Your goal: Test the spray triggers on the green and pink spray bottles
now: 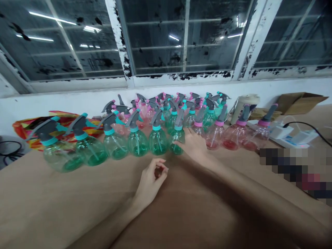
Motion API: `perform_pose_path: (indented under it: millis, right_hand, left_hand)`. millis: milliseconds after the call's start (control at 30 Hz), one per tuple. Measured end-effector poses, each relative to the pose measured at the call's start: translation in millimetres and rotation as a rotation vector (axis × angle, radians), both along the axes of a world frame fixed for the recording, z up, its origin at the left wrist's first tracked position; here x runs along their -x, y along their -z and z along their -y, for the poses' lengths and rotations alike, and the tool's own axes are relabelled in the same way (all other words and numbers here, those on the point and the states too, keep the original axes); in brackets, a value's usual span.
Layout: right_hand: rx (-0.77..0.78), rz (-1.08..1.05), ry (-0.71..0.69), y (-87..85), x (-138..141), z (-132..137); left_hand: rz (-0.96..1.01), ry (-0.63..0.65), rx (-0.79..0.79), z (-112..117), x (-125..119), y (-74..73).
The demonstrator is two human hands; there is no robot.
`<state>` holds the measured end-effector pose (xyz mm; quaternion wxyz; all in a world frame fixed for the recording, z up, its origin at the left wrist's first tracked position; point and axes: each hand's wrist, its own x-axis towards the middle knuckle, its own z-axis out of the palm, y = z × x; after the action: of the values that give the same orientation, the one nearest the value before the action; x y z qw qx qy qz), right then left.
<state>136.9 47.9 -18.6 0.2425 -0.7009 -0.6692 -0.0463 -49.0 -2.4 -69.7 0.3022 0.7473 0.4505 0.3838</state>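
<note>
My right hand (194,143) is closed around the right side of a green spray bottle (177,147) with a turquoise collar and grey trigger head. Its thumb lies across the front of the bottle; the other fingers are partly hidden behind it. Lower and to the left, my left hand (151,180) hovers over the table with fingertips curled towards the thumb in a loop, nothing visible inside. The nearest bottle to it is another green spray bottle (158,145). Several more green ones stand in a row to the left, and pink spray bottles (214,136) continue the row rightward.
Behind the front row, more pink and green spray bottles crowd against the wall. A red-yellow bag (70,121) lies at the left. On the right are a pale jug (245,105), an open cardboard box (301,103) and a white power strip (287,140) with cables. The brown table (85,197) spreads in front.
</note>
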Motion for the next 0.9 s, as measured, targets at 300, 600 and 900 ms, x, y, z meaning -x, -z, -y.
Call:
perform_pose_path:
  millis: [300, 600, 900]
  right_hand:
    - [0.012, -0.011, 0.009, 1.7, 2.7, -7.8]
    - [-0.019, -0.023, -0.021, 5.9, 0.2, -2.7]
    - [-0.211, -0.223, -0.007, 9.6, -66.6, 27.7]
  left_hand:
    - [-0.039, 0.013, 0.07, -3.0, 2.9, 2.7]
    - [-0.037, 0.017, 0.088, -3.3, 3.0, 2.9]
    - [-0.035, 0.042, 0.1, -5.0, 6.0, 8.1]
